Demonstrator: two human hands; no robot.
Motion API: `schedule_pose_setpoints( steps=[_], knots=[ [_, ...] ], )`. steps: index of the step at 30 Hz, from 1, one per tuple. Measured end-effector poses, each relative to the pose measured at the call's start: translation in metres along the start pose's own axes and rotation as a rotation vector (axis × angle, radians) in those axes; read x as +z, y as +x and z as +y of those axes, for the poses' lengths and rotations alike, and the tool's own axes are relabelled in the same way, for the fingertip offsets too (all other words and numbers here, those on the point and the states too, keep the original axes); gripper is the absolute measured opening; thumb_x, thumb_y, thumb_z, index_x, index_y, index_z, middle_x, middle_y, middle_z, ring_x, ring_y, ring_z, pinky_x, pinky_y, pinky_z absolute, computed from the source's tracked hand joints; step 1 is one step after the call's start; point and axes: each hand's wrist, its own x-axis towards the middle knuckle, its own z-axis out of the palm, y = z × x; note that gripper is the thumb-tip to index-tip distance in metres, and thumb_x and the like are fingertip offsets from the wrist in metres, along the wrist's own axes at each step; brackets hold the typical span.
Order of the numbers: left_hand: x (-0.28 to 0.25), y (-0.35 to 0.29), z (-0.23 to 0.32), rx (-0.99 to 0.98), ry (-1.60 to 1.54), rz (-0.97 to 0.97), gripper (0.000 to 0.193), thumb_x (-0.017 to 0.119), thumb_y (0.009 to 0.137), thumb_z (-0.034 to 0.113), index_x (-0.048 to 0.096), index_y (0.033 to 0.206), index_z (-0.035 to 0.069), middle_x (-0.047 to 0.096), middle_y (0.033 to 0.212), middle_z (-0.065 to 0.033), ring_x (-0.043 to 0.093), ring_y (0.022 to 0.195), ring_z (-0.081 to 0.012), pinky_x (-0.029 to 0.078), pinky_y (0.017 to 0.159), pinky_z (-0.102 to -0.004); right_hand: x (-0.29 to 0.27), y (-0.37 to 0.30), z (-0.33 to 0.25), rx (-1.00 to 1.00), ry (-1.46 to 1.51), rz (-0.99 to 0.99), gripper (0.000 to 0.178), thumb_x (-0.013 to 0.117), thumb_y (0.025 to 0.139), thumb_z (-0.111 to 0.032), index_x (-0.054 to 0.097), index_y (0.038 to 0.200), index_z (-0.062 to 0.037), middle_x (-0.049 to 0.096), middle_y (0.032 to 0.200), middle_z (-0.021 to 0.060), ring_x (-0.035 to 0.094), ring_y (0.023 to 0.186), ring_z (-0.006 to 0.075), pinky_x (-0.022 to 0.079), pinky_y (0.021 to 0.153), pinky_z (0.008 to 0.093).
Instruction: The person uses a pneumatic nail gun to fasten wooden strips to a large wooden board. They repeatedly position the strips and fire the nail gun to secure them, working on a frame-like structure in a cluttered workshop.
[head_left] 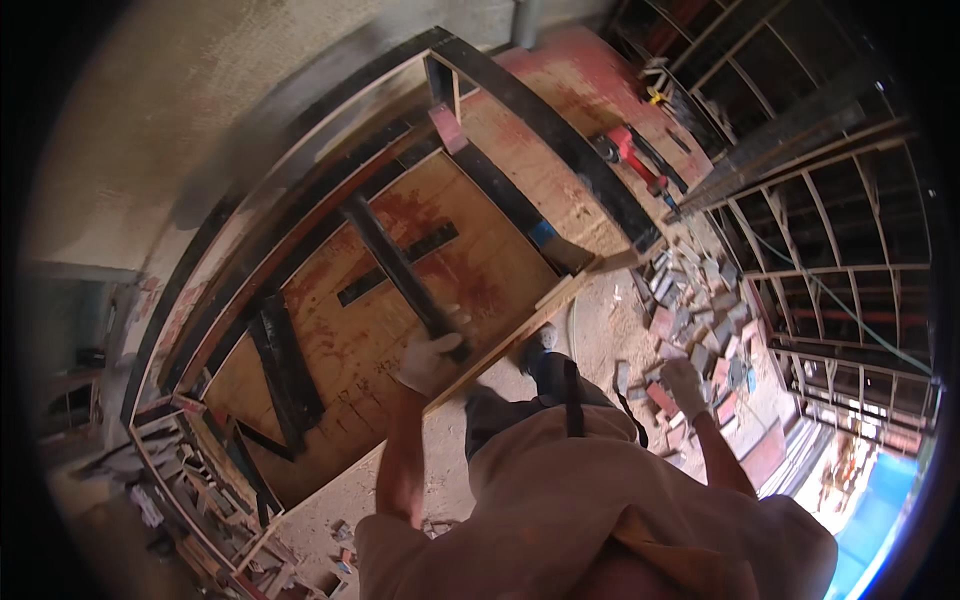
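Observation:
My left hand (428, 364), in a pale glove, is closed round the near end of a dark painted board (390, 255). That board slants across a large wooden panel (480, 265), which has reddish stains and a raised edge strip. A shorter dark strip (360, 288) lies on the panel and passes beneath or beside the board; which one, I cannot tell. To the left, a wider black piece (285, 365) lies on the panel. Away to the right, my gloved right hand (684, 388) hangs with curled fingers above a heap of wood offcuts (705, 300). Whatever it may hold is hidden.
A dark-edged frame (570, 140) surrounds the panel's far side. Beyond it, a red power tool (632, 158) lies on a reddish board (585, 75). Offcuts (205, 490) fill a bay at lower left. A slatted framework (820, 220) stands at right.

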Motion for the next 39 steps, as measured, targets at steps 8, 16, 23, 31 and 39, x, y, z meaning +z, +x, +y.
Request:
schedule_pose_setpoints(
  steps=[8,16,23,31,39],
  knots=[
    [0.180,0.043,0.019,0.753,0.335,-0.074,0.032,0.069,0.092,0.020,0.062,0.119,0.003,0.064,0.117,-0.0108,0.062,0.111,-0.0291,0.041,0.110,-0.0487,-0.178,0.072,-0.267,-0.649,0.629,0.296,0.045,0.068,0.095,-0.027,0.060,0.130,-0.0016,0.071,0.109,0.0139,0.067,0.101,0.0224,0.053,0.090,0.0346],
    [0.213,0.114,0.064,1.016,0.383,0.033,0.041,0.058,0.101,0.023,0.051,0.134,0.000,0.061,0.129,-0.0149,0.059,0.120,-0.0273,0.046,0.106,-0.0432,-0.248,0.105,-0.156,-0.398,0.661,0.426,0.036,0.068,0.094,-0.023,0.066,0.124,-0.0035,0.072,0.111,0.0146,0.069,0.094,0.0180,0.057,0.078,0.0323],
    [0.179,0.236,0.026,0.888,0.647,0.108,0.015,0.064,0.096,0.010,0.066,0.109,0.002,0.069,0.096,-0.0044,0.064,0.091,-0.0148,0.052,0.081,-0.0295,-0.248,0.259,-0.009,-0.300,0.421,0.496,0.033,0.065,0.093,-0.029,0.070,0.117,-0.0066,0.072,0.107,0.0114,0.068,0.094,0.0186,0.056,0.081,0.0323],
    [0.144,0.280,-0.037,0.583,1.650,-0.251,0.067,0.058,0.095,0.029,0.033,0.153,0.004,0.033,0.158,-0.0188,0.030,0.146,-0.0364,0.021,0.121,-0.0490,-0.229,0.423,0.009,-0.012,0.388,0.245,0.054,0.065,0.089,-0.041,0.060,0.126,-0.0009,0.069,0.114,0.0187,0.068,0.102,0.0308,0.054,0.088,0.0401],
    [0.169,0.352,-0.116,0.274,2.078,-0.255,0.088,0.070,0.083,0.038,0.029,0.155,0.007,0.031,0.159,-0.0159,0.023,0.149,-0.0361,0.016,0.123,-0.0510,-0.202,0.534,0.026,-0.110,-0.023,0.153,0.108,0.070,0.077,-0.057,0.022,0.151,0.0052,0.060,0.116,0.0305,0.063,0.099,0.0460,0.052,0.084,0.0520]
  ],
)
